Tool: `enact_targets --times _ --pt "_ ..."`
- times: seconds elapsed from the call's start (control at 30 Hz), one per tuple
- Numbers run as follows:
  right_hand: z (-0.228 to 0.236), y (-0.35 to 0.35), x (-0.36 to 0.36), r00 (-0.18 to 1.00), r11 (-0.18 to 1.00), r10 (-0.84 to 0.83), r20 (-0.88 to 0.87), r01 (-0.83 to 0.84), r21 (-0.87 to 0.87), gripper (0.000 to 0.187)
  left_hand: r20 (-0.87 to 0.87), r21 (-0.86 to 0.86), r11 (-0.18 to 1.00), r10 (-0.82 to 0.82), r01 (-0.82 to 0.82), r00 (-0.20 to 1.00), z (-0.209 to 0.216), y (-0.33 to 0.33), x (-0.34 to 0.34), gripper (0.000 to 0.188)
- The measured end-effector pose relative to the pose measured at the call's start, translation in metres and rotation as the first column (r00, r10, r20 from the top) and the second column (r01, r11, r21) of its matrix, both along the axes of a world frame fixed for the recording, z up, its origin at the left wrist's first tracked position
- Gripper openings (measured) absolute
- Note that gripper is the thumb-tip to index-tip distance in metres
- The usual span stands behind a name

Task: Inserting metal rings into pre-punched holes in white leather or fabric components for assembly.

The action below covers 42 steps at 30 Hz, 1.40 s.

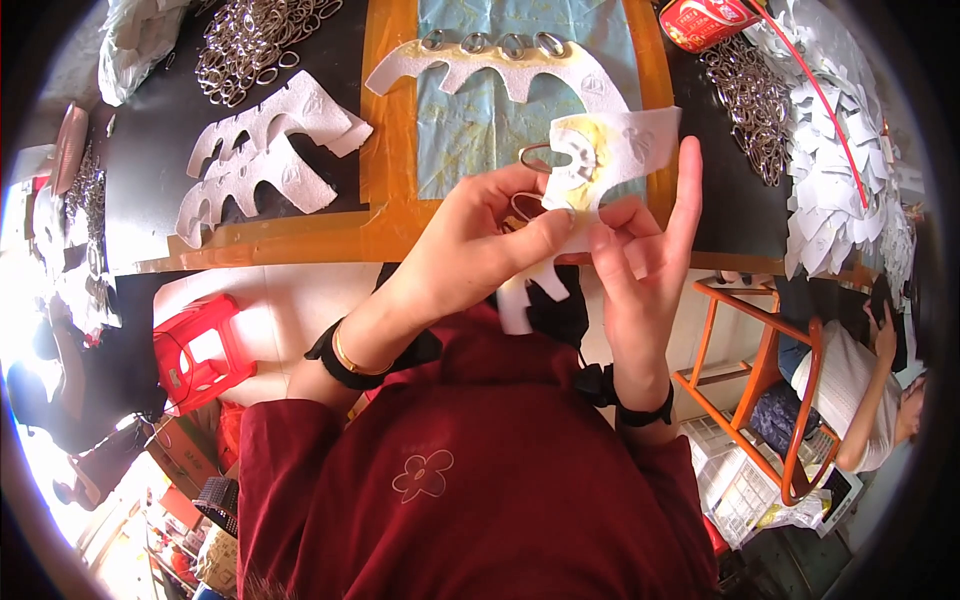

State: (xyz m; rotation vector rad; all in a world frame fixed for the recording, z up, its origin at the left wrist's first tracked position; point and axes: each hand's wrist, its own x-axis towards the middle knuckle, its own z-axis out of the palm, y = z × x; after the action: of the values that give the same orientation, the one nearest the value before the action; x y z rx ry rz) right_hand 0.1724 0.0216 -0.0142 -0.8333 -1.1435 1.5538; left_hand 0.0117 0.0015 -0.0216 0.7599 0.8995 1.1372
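Above the table's near edge I hold a white cut-out strip (650, 150) of felt-like material, with yellowish patches around its notch. My left hand (480, 235) is closed on its left side, thumb on top, and metal rings (536, 157) stick out by the fingers. My right hand (645, 250) pinches the strip's lower part between thumb and fingers, while one finger points up alongside it. The strip's narrow tabs (530, 300) hang below my hands. Just beyond, another white strip (480, 70) lies on a blue sheet (450, 140), with several metal rings along its far edge.
White cut-outs (260, 160) are stacked at the left, below a heap of metal rings (250, 45). More rings (745, 105), a red can (705, 22) and a pile of white pieces (825, 215) lie right. A red stool (205, 355), an orange chair (755, 390) and another person (850, 390) are nearby.
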Motion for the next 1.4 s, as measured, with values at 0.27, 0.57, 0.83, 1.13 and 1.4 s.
enact_targets --times 0.27,0.57,0.83,1.13,1.4 --pt "-0.004 0.003 0.011 0.997 0.997 -0.079 0.011 0.079 0.016 0.083 -0.386 0.05 0.987 -0.124 0.155 0.914 0.005 0.01 -0.008 0.041" --pt "-0.01 -0.027 0.083 0.945 0.933 -0.138 0.298 0.224 -0.28 0.059 -0.777 0.424 0.896 0.286 0.129 0.561 0.008 0.015 -0.01 0.022" --pt "-0.024 -0.019 0.083 0.58 0.9 -0.421 0.697 0.169 0.403 0.021 -0.935 0.288 0.932 0.223 0.222 0.276 0.006 0.007 0.008 0.021" --pt "-0.021 0.057 0.096 0.359 0.637 -0.674 0.646 -0.16 0.754 0.034 -0.841 0.526 0.782 0.423 0.333 0.336 -0.003 0.017 0.038 0.021" --pt "-0.002 0.013 0.109 0.663 0.994 -0.096 0.742 0.098 0.041 0.051 -0.906 0.408 0.843 0.42 0.351 0.045 0.006 0.014 0.024 0.034"
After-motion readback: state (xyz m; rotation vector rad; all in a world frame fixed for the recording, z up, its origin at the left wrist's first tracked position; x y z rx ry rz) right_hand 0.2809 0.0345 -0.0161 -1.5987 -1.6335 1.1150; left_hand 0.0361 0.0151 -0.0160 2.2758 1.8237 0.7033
